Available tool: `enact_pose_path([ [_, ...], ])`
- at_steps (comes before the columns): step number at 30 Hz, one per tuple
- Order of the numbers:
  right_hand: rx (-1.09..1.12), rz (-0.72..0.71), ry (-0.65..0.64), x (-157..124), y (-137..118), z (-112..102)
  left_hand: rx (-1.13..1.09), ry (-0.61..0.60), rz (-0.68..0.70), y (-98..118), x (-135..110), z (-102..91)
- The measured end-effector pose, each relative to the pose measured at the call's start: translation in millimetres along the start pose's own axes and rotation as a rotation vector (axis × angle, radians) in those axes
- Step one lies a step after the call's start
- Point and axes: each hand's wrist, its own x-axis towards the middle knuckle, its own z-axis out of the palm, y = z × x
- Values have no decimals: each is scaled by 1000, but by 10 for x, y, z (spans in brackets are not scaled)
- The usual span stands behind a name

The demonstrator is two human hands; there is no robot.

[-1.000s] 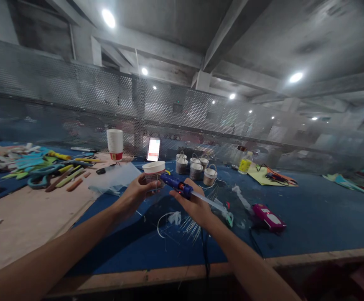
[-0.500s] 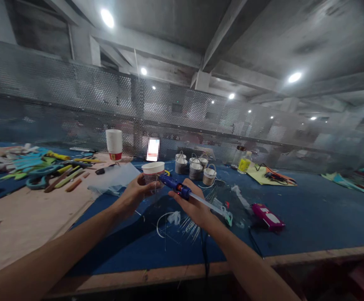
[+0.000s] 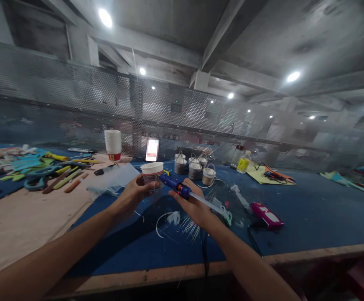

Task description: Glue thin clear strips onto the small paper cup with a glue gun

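My left hand is wrapped round a small cup with a white rim, held just above the blue table. A blue glue gun sits in my right hand, fingers closed on its grip, its nozzle pointed at the side of the cup. A clear glue stick sticks out of the gun's back toward the right. The gun's black cord runs down over the table's front edge.
Several small wrapped cups with wire handles stand behind my hands. A stack of paper cups is at the back left, near scissors and coloured sticks on a brown board. A pink object lies to the right; bottles stand further back.
None beyond a slight shift of the view; both hands keep the cup and glue gun in the same pose.
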Motion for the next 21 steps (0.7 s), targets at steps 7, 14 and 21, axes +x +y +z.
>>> enact_pose_path([
  [7, 10, -1, 9, 2, 36, -4, -6, -19, 6, 19, -19, 10],
  [14, 14, 11, 17, 9, 26, -13, -28, -18, -10, 73, -57, 45],
  [21, 38, 24, 43, 15, 40, -12, -50, 6, -21, 102, -69, 65],
])
